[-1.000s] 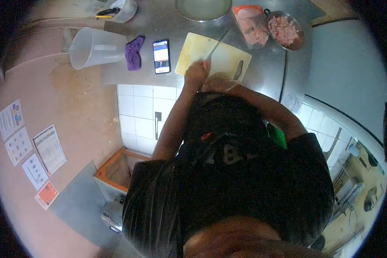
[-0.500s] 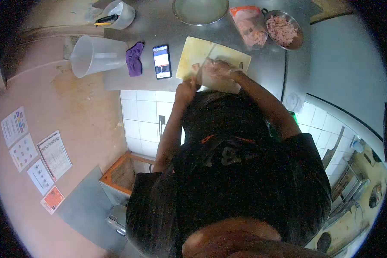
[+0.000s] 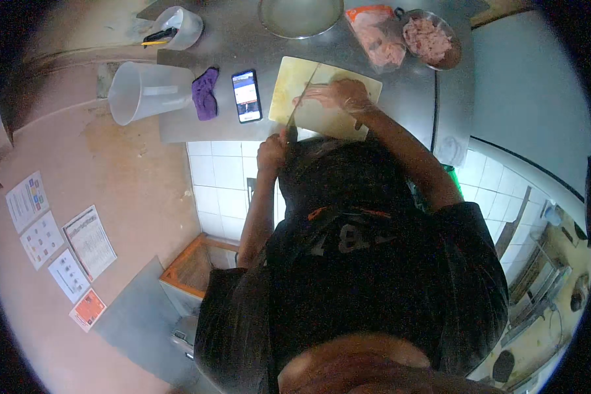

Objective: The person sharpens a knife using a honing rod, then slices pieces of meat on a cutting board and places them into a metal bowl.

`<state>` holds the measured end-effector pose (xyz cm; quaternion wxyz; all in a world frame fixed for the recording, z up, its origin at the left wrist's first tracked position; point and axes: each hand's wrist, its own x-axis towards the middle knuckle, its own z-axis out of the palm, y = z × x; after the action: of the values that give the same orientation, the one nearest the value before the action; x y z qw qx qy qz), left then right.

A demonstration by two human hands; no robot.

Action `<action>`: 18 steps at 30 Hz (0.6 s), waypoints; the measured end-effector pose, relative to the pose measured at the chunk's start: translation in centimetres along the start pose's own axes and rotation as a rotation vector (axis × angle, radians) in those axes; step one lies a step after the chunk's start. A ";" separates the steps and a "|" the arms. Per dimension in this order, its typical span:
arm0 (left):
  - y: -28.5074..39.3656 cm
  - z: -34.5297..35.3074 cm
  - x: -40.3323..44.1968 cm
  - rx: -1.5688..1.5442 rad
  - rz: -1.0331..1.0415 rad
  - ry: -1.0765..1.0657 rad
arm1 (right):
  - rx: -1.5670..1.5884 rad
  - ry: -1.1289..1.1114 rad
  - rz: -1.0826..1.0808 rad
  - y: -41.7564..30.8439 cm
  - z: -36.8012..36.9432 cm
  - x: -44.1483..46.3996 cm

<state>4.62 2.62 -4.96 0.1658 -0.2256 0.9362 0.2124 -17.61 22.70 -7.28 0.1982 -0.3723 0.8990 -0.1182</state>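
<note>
Cutting the meat on the cutting board with the knife is judged to be the step in hand. The knife is held by the left hand, whose fingers are wrapped around the handle at the near edge of the board. The blade is directed forward, away from the body, and is laid across the left end of the meat (whether the edge has entered it cannot be told).

For the next stroke, a steady hold on the meat is judged to be called for, with the right fingertips kept clear of the edge while the blade is drawn through.

The meat is located between the two hands, on the upper part of the board: forward and to the right of the left hand, and directly left of the right hand. The right hand is placed over the right end of the meat, fingers directed toward the blade; whether the meat is pinched or only pressed down cannot be determined. Further pink pieces are contained in the metal bowl, forward and to the right, beside a plastic bag.
</note>
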 end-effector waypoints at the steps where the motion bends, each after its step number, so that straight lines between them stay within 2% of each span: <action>1: 0.1 -0.2 -0.2 0.005 -0.031 -0.012 | -0.005 0.024 -0.013 0.0 0.4 0.0; 4: 1.4 -1.2 -0.3 -0.039 -0.060 -0.020 | -0.031 0.094 0.022 -0.8 0.1 0.9; 6: 1.2 -1.6 -0.8 -0.088 -0.061 -0.018 | 0.021 0.046 0.058 0.1 0.8 2.3; 8: -0.5 -1.2 -0.9 0.099 0.121 0.176 | 0.070 0.002 0.100 0.4 0.2 2.9; 9: 1.5 -3.4 -0.6 0.058 -0.083 0.010 | 0.077 -0.052 0.116 0.2 -1.3 2.8; 11: 2.3 -4.1 -0.5 0.035 -0.108 -0.016 | 0.086 -0.111 0.134 0.1 -1.6 2.9; 13: 1.0 -2.6 -0.1 0.012 -0.139 -0.035 | 0.108 -0.033 0.200 0.4 -0.5 4.2; 14: -1.4 0.4 0.2 -0.010 0.017 0.063 | 0.110 -0.034 0.198 0.3 -0.5 4.1; 16: -1.2 0.0 0.2 -0.032 0.175 0.165 | 0.040 0.001 0.128 0.4 -0.6 4.1; 18: -1.0 -0.7 -0.1 0.007 0.082 0.103 | 0.038 -0.071 0.180 0.9 -0.3 4.7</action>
<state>5.01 1.50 -4.66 0.1095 -0.1973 0.9527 0.2036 -21.34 19.94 -8.61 0.2467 -0.2902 0.9188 -0.1039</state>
